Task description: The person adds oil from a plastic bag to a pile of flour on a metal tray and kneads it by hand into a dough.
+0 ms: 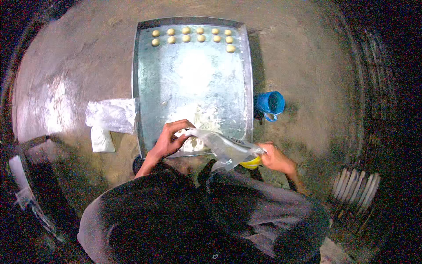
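Lap: dark trousers (184, 220) fill the lower edge.
Left hand (169, 140): fingers pinch one end of a clear plastic sheet (222, 147) over the tray's near edge.
Right hand (273, 157): clenched on the sheet's other end, beside a yellow object (251, 163).
Tray (147, 88): floured metal; dough balls (192, 35) line its far edge.
Blue mug (269, 104): just off the tray's right edge.
White bag (110, 116): against the tray's left edge.

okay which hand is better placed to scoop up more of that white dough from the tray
Probably the left hand. It sits over the white dough pile at the near edge of the metal tray, fingers at the clear plastic bag. The right hand is off the tray, gripping the bag's other end.
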`<state>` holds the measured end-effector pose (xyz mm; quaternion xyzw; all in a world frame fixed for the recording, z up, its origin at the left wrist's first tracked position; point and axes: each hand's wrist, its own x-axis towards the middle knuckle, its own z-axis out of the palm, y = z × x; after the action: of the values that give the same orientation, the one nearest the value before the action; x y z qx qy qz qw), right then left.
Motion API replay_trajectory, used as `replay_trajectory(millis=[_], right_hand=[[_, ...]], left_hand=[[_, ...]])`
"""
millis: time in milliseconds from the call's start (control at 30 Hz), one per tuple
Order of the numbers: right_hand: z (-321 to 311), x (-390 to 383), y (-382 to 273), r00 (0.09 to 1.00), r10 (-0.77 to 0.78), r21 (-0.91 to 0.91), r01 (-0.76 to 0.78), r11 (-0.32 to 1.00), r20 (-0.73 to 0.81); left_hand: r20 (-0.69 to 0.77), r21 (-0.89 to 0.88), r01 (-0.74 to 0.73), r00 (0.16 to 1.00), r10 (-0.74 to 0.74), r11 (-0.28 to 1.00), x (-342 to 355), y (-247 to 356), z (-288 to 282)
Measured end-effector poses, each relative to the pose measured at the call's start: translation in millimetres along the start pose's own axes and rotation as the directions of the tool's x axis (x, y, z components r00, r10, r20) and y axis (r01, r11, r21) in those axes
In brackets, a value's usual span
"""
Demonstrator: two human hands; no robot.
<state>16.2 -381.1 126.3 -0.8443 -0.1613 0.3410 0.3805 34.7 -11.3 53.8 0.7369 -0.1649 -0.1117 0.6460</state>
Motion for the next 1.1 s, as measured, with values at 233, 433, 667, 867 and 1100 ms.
replay_trajectory(millis=[233, 433, 667, 867, 1100], right_hand=[[5.9, -37.7, 12.3, 1.0, 0.022, -0.177, -0.024, 0.984, -0.014], [-4.9, -43.2, -1.2, 0.989, 0.147, -0.043, -0.146, 0.988, 0.027], [-15.5, -12.5, -6.3, 0.985, 0.163, 0.046, -0.165, 0.985, 0.051], [-11.9, -4.7, 49.1, 0.979, 0.135, 0.203, -0.165, 0.965, 0.153], [-22.2, 10.3, 23.3, 0.967, 0.113, 0.3, -0.18, 0.937, 0.227]], left_hand=[[-0.121, -0.046, 0.211, 0.969, -0.215, 0.976, -1.9, -10.3, 11.5], [-0.091, -0.222, 0.316, 0.935, -0.343, 0.922, 2.9, -16.1, 28.6], [0.006, -0.35, 0.313, 0.943, -0.332, 0.883, -4.1, -15.1, 31.2], [0.016, -0.305, 0.352, 0.931, -0.365, 0.885, -0.4, -13.1, 34.7], [0.02, -0.23, 0.366, 0.928, -0.372, 0.902, -1.8, -20.6, 32.7]])
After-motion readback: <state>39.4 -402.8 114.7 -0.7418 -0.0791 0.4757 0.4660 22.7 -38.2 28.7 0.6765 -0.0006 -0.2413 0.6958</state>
